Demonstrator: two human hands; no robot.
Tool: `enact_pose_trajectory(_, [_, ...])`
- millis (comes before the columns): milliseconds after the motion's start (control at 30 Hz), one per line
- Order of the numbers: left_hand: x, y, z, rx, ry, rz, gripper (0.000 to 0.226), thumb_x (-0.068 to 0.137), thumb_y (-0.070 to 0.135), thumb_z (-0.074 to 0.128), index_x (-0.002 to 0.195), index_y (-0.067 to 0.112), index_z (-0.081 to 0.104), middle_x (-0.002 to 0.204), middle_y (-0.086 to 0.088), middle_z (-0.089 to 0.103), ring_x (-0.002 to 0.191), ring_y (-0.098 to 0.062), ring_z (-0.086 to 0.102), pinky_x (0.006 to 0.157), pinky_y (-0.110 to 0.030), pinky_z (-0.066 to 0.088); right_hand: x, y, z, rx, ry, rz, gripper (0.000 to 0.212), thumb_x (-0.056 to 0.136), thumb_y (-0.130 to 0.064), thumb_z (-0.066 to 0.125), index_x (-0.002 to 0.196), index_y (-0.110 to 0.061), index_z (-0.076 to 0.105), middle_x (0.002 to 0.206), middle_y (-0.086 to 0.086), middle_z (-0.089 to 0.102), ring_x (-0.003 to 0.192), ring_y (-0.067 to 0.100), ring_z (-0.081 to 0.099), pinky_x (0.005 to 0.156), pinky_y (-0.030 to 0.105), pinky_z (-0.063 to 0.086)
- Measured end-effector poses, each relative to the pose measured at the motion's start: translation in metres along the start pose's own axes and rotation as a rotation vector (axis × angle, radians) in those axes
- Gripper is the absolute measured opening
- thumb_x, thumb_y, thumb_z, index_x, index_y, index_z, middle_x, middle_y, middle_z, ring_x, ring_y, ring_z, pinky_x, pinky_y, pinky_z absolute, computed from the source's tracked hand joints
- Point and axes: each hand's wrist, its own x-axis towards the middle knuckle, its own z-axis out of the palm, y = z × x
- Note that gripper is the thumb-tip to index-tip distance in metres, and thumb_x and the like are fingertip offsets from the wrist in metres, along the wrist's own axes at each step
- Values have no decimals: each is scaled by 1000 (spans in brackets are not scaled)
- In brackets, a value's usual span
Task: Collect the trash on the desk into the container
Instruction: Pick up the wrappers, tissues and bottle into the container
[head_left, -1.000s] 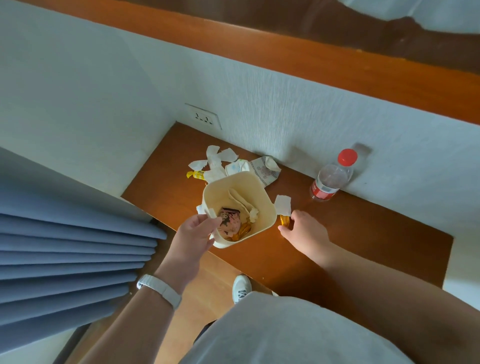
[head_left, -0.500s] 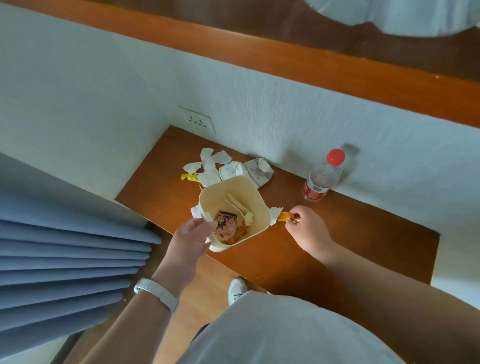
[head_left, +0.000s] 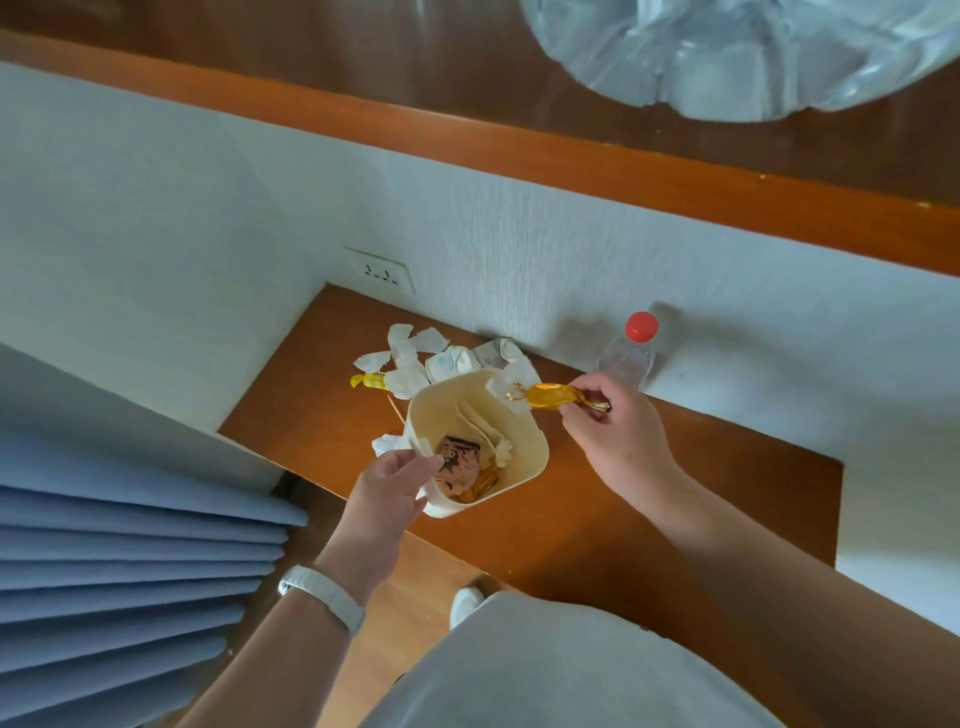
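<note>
A cream plastic container (head_left: 524, 447) stands tilted at the front edge of the brown desk (head_left: 649, 483). My left hand (head_left: 395, 483) grips its near rim. Inside lie a brown wrapper, orange wrappers and white paper. My right hand (head_left: 608, 421) pinches an orange candy wrapper (head_left: 545, 396) by one end and holds it in the air over the container's far right rim. Behind the container, torn white paper scraps (head_left: 410, 358), a yellow wrapper (head_left: 369, 380) and a crumpled packet (head_left: 493, 353) lie on the desk.
A clear bottle with a red cap (head_left: 631, 353) stands against the white wall at the right. A wall socket (head_left: 379, 270) sits above the desk's back left corner. A blue curtain (head_left: 130, 571) hangs at the left. A plastic bag (head_left: 727, 52) lies on the upper shelf.
My right hand picked the orange wrapper up from the desk beside the container and raised it over the rim. My left hand kept its grip on the container.
</note>
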Motion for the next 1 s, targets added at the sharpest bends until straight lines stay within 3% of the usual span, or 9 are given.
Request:
enact_pose_trajectory(200, [-4, 1, -2, -14, -6, 10, 21, 95, 29, 69, 111, 16, 67, 115, -7, 74, 114, -23, 65, 107, -45, 50, 0, -17, 27, -111, -225, -63, 19, 88, -25, 66, 108, -25, 65, 91, -16, 62, 69, -3, 57, 58, 11, 39])
enact_pose_trajectory(367, [-9, -5, -5, -8, -10, 30, 23, 95, 29, 68, 112, 13, 67, 114, -8, 73, 114, -23, 64, 108, -44, 48, 2, -24, 53, -334, -333, -172, 19, 89, -25, 65, 107, -22, 66, 95, -12, 62, 78, 4, 56, 63, 22, 48])
enact_pose_trajectory(533, [-10, -13, -9, -11, 5, 13, 24, 95, 29, 68, 113, 13, 67, 115, -9, 72, 114, -23, 63, 107, -44, 48, 1, -22, 71, -444, -400, -266, 27, 91, -26, 64, 116, -19, 63, 104, -7, 64, 76, 10, 56, 54, 18, 36])
enact_pose_trajectory(800, [-9, -20, -9, -46, 7, 10, 25, 93, 30, 70, 111, 13, 68, 113, -9, 73, 112, -23, 64, 103, -41, 50, 5, -17, 58, -403, -400, -298, 26, 91, -29, 65, 112, -16, 64, 100, -4, 62, 82, 15, 59, 65, 31, 53])
enact_pose_trajectory(1000, [-7, -21, -10, -55, 40, 18, 26, 93, 29, 70, 112, 12, 67, 114, -11, 73, 114, -26, 65, 107, -47, 49, 13, -8, 35, -297, -336, -332, 21, 92, -23, 59, 109, -13, 67, 98, -6, 63, 84, 10, 59, 67, 22, 49])
